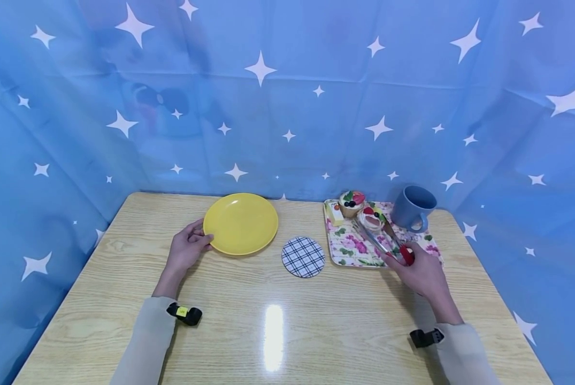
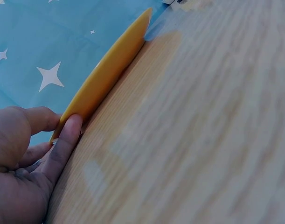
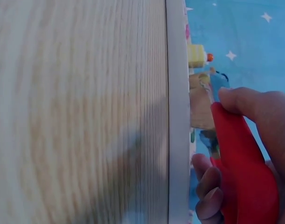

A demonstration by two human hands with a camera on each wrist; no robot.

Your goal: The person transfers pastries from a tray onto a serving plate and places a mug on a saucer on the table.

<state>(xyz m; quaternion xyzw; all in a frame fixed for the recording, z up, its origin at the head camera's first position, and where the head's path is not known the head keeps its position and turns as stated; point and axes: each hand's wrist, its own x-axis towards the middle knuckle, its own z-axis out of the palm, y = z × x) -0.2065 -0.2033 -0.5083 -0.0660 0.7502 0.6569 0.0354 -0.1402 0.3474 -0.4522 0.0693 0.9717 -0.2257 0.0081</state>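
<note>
At the left of the head view, my left hand (image 1: 188, 248) pinches the near-left rim of a yellow plate (image 1: 240, 224). The left wrist view has the plate (image 2: 102, 79) low over the table, its rim between thumb and fingers. My right hand (image 1: 424, 270) grips red-handled tongs (image 1: 405, 255), thumb on one handle and fingers curled round the other. The tongs' metal arms reach to either side of a fruit-topped tart (image 1: 371, 219) on a flowered tray (image 1: 345, 248); whether they touch it I cannot tell. Behind it sit another tart (image 1: 351, 203) and a small yellow cake (image 1: 334, 213).
A blue mug (image 1: 414, 206) stands at the tray's back right, close to the tongs. Between plate and tray lies a round checked coaster (image 1: 303, 258). A blue starred curtain (image 1: 287, 107) hangs behind the wooden table (image 1: 229, 315).
</note>
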